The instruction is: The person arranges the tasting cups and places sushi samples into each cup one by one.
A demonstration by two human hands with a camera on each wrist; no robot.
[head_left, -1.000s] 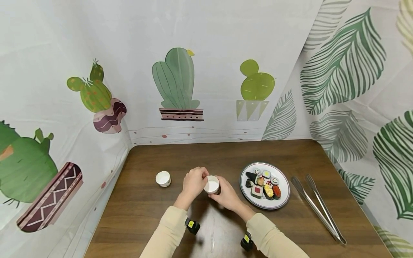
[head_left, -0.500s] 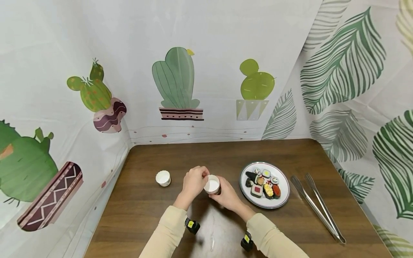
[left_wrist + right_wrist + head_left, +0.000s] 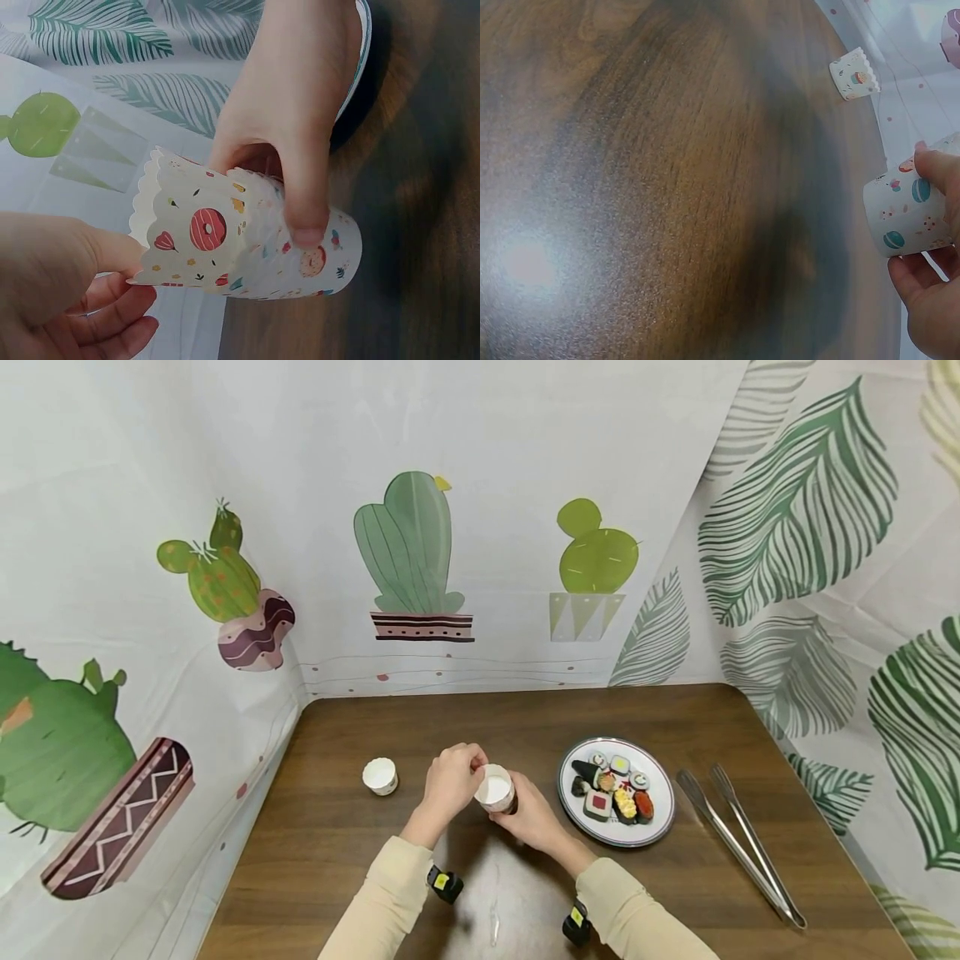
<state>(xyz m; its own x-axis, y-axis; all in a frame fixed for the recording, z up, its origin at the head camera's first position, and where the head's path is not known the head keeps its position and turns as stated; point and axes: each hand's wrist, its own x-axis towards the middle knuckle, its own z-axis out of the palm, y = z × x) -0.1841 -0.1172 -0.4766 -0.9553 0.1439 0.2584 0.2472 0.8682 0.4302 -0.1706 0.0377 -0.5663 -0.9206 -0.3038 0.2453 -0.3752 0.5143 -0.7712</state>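
Cups [image 3: 251, 236], one nested in another, are held left of the plate [image 3: 632, 833], left hand [image 3: 450, 781] pinching their rim, right hand [image 3: 534, 817] gripping them lower. Only the left wrist view reveals their overlap.

Stacked paper cups [image 3: 259, 255] between left hand [image 3: 452, 781] and right hand [image 3: 534, 814]: off-white, printed with a pink striped doughnut, red, yellow and teal motifs; interior white. Lone cup [image 3: 853, 75], left of the left hand: white, multicoloured print. Plate [image 3: 626, 834], right of the right hand: white, thin red ring, dark edge. Sushi pieces [image 3: 597, 806]: black, white, yellow, orange-red. Tongs [image 3: 691, 787], farther right: silver. Beneath both hands I note a table [image 3: 330, 860], brown woodgrain. Beyond them, white backdrop [image 3: 510, 443]: green cacti, maroon-and-pink zigzag pot, green and grey veined leaves. Sleeves [image 3: 386, 889], behind the hands: beige.
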